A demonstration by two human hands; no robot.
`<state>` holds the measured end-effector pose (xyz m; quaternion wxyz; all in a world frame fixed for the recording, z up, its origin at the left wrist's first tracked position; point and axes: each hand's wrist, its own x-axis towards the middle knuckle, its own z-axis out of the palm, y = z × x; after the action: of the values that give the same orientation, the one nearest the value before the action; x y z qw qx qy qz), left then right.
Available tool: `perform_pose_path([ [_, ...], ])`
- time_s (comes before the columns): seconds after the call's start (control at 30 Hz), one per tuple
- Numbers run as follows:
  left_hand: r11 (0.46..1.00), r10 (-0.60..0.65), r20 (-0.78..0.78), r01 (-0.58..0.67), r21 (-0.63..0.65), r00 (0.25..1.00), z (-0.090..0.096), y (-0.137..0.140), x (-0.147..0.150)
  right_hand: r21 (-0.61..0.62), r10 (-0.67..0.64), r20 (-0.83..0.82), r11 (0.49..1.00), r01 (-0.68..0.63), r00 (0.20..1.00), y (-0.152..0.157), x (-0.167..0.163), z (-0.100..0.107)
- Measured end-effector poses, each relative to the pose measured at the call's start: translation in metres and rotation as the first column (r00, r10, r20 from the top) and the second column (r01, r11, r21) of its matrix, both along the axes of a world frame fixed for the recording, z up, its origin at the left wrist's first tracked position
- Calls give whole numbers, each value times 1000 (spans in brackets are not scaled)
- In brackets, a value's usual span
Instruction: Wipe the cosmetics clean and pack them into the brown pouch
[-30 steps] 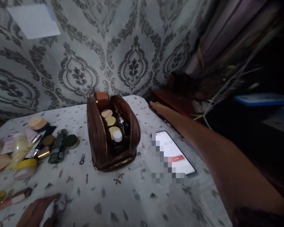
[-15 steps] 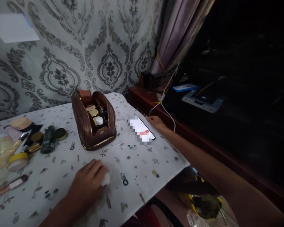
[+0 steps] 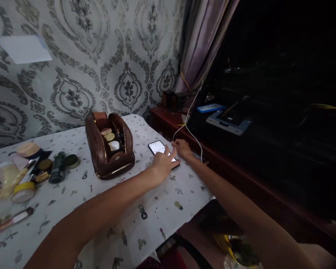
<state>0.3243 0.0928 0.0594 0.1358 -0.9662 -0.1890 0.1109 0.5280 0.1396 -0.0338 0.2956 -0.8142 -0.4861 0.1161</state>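
Observation:
My left hand (image 3: 164,162) reaches over a smartphone (image 3: 156,147) lying face up near the table's right edge. Its fingers are spread, with fingertips at the lit screen, where digits show; part of the phone is hidden under them. Just beyond, at the edge, rests my right hand (image 3: 182,147), its fingers curled together. Whatever they pinch, if anything, cannot be made out; a thin white cable (image 3: 197,141) runs close by. To the left of the phone stands a brown leather bag (image 3: 96,155), unzipped, with round-lidded containers (image 3: 110,136) inside.
Several cosmetics lie at the left, among them a dark green tube (image 3: 57,170), a yellow-lidded jar (image 3: 24,192) and a brush (image 3: 22,215). A patterned cloth (image 3: 100,224) covers the table. Beyond its right edge runs a reddish-brown ledge (image 3: 162,116). Patterned wall stands behind.
My left hand has moved right and away from me, from the cloth in front of the bag onto the phone. The white bit by its fingers is out of sight. My right hand stays near the edge.

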Motion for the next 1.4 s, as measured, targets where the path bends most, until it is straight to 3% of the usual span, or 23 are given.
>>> perform_pose_path([
  [0.2,1000,8,17,-8,1,1000,-6,-4,17,-11,1,19,1000,-1,1000,1,2,-1],
  [0.57,997,78,28,-78,2,997,-5,-11,-14,-16,-27,63,999,28,998,2,2,-3],
  [0.77,985,167,70,-164,-51,983,-7,-12,-14,-31,-47,71,998,50,996,1,2,-4],
  [0.93,983,170,87,-163,-79,982,-2,-14,-17,-50,-35,59,998,37,998,0,-1,1],
  [1.07,984,175,136,-170,-47,975,-5,-32,-47,-65,4,48,998,-1,999,-17,-2,5],
  [1.23,993,117,185,-112,-35,976,-24,-64,-117,-105,45,49,994,-40,998,-76,3,5],
  [1.4,980,159,199,-130,-150,967,-37,-83,-176,-136,11,68,991,-1,998,-121,11,3],
])
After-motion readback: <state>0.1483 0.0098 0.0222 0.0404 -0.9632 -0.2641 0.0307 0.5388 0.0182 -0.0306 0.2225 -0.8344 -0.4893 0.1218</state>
